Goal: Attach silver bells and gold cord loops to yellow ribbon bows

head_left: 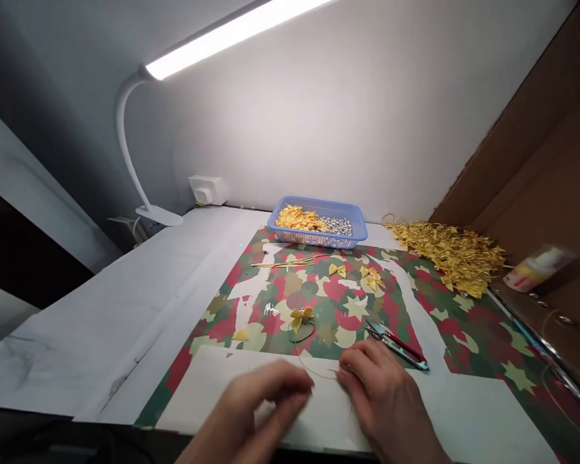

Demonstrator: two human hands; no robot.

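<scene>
Over the white sheet (212,386) at the front edge, my left hand (256,403) has thumb and forefinger pressed together. Whatever they pinch, if anything, is too small to tell. Close by on the right, my right hand (384,393) pinches a thin gold thread (314,372). This thread loops back to a yellow ribbon bow (301,318) lying on the patterned covering (328,328). Just beyond my right hand lie thread snips (397,345) with red and light-blue handles.
Behind, a blue basket (319,242) holds yellow bows and silvery beads. Gold cords (285,263), loose bows (372,278) and a yellow scrap (240,335) lie about. At right are a heap of gold bows (449,254) and a bottle (536,269). A lamp (130,148) stands left.
</scene>
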